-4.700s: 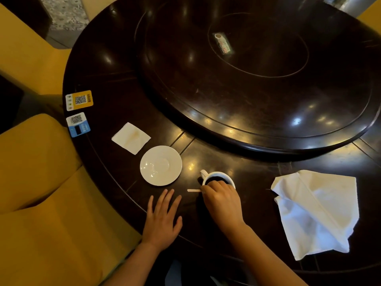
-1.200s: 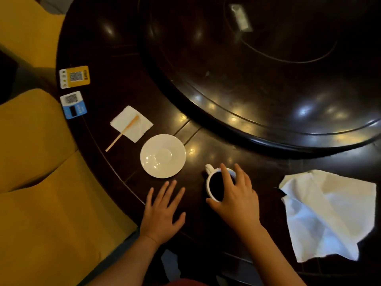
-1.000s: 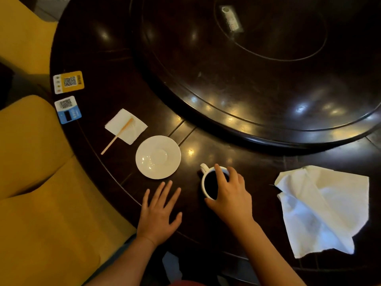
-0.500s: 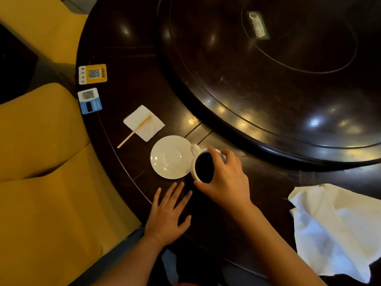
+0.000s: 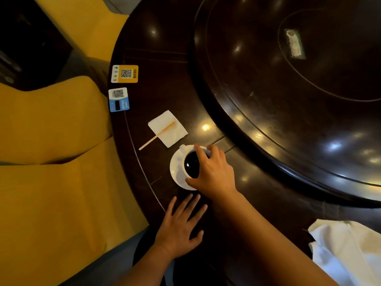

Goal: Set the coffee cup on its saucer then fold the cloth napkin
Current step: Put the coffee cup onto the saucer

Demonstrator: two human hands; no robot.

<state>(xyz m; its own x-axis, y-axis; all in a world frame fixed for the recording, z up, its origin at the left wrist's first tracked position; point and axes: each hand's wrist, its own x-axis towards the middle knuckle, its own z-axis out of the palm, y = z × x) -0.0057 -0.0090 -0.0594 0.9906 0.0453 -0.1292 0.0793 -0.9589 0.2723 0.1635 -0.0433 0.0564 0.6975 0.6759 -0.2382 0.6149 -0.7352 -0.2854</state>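
A white coffee cup (image 5: pixel 190 164) full of dark coffee is over the white saucer (image 5: pixel 176 172), its handle pointing to the far left. My right hand (image 5: pixel 214 174) grips the cup's rim from above and hides its right side; I cannot tell whether the cup rests on the saucer. My left hand (image 5: pixel 180 226) lies flat and open on the dark table just in front of the saucer. The crumpled white cloth napkin (image 5: pixel 348 250) lies at the lower right, partly cut off by the frame.
A small paper napkin (image 5: pixel 168 129) with a wooden stirrer (image 5: pixel 157 135) across it lies just beyond the saucer. Two QR-code cards (image 5: pixel 124 73) (image 5: pixel 119 99) sit at the table's left edge. A large raised turntable (image 5: pixel 288 96) fills the table's middle. Yellow chairs (image 5: pixel 51 162) stand left.
My right hand has carried the cup leftward from the table onto or over the saucer. The left hand has stayed flat. The view has shifted, pushing the cloth napkin toward the lower right corner.
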